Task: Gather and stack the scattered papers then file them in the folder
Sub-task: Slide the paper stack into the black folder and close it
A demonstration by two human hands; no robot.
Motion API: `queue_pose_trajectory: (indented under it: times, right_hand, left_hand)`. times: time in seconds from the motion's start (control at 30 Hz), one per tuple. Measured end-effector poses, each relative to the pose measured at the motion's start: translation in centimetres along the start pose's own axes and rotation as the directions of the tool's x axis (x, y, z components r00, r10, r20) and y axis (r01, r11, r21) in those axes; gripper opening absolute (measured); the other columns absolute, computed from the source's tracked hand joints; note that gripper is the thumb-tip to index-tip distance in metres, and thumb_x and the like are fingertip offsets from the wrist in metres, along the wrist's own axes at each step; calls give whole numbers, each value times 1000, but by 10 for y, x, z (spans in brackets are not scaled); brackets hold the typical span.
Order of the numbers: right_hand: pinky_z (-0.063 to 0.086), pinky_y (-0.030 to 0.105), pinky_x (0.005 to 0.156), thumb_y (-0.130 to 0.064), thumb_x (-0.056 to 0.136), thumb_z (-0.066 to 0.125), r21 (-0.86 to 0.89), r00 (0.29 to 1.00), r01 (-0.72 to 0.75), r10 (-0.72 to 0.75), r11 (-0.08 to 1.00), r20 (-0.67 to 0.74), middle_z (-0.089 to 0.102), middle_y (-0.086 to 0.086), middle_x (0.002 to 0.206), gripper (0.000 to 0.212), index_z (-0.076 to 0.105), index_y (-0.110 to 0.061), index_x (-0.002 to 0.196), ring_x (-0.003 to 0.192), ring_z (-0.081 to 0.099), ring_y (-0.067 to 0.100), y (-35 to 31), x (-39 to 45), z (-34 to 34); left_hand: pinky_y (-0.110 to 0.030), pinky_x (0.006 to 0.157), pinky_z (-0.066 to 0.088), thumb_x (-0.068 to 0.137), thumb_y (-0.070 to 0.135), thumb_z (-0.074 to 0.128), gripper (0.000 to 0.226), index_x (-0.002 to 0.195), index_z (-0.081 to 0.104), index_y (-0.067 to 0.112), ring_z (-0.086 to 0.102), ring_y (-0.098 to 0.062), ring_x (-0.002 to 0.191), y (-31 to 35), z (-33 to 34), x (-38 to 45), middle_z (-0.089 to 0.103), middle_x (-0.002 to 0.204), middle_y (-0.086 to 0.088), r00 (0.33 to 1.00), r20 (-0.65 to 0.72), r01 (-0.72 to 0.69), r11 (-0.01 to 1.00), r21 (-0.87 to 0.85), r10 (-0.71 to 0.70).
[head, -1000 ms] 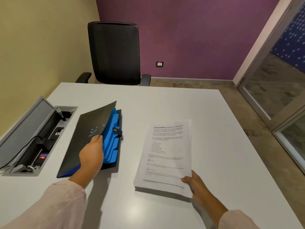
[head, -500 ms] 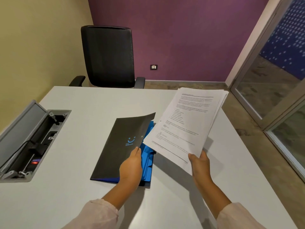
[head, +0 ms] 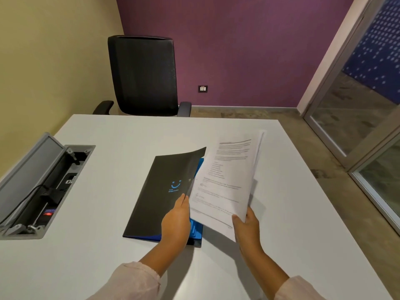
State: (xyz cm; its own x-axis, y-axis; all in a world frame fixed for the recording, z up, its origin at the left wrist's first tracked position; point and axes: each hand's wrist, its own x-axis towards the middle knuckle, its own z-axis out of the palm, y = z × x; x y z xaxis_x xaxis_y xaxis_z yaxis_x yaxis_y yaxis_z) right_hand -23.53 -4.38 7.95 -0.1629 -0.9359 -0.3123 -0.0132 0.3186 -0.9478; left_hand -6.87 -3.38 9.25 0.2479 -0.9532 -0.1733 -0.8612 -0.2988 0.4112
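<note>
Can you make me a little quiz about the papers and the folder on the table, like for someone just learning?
1. True or false: the paper stack lies flat on the table.
2. Which hand lifts the folder cover?
3. The folder's inside colour is: A red, B blue, C green.

Key:
1. False; the right hand holds it up, tilted.
2. The left hand, at the cover's edge.
3. B.

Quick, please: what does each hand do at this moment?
Left hand: holds up the folder cover.
Right hand: grips the paper stack at its near corner.
</note>
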Motion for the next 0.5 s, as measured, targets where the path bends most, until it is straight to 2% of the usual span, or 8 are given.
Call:
queue_pose_trajectory:
  times: [0.1, 0.27, 0.4, 0.5]
  right_hand:
    - [50, 33, 85, 1, 89, 50, -45, 997, -37, 40, 998, 70, 61, 3, 106, 43, 47, -26, 122, 99, 59, 24, 6, -9, 2]
    - [51, 34, 89, 6, 86, 45, -160, 982, -106, 129, 981, 137, 62, 7, 113, 48, 49, -15, 129, 103, 60, 26, 9, -9, 4]
    - [52, 32, 84, 7, 85, 44, -150, 969, -152, 177, 977, 174, 62, 9, 113, 49, 48, -11, 130, 102, 61, 27, 3, -1, 4]
    - [52, 31, 83, 6, 87, 47, -156, 956, -173, 204, 972, 210, 60, 9, 115, 49, 45, -13, 132, 101, 58, 26, -3, 4, 9]
  left_hand:
    - [-27, 92, 48, 92, 10, 49, 62, 146, 18, 14, 61, -21, 110, 0, 0, 1, 41, 146, 0, 1000, 1, -9, 1000, 3, 9]
    - [-26, 97, 46, 92, 10, 49, 65, 147, 15, 15, 58, -20, 115, 1, -2, -2, 33, 151, 3, 999, 30, -10, 1000, -8, 11]
    - [-26, 95, 47, 91, 8, 51, 67, 147, 14, 15, 60, -20, 113, 2, -4, -4, 31, 152, 3, 998, 61, -15, 999, 33, 13]
    - [-25, 88, 49, 91, 12, 50, 65, 147, 16, 15, 62, -20, 107, 4, -4, -8, 39, 147, 1, 997, 68, -40, 999, 12, 39]
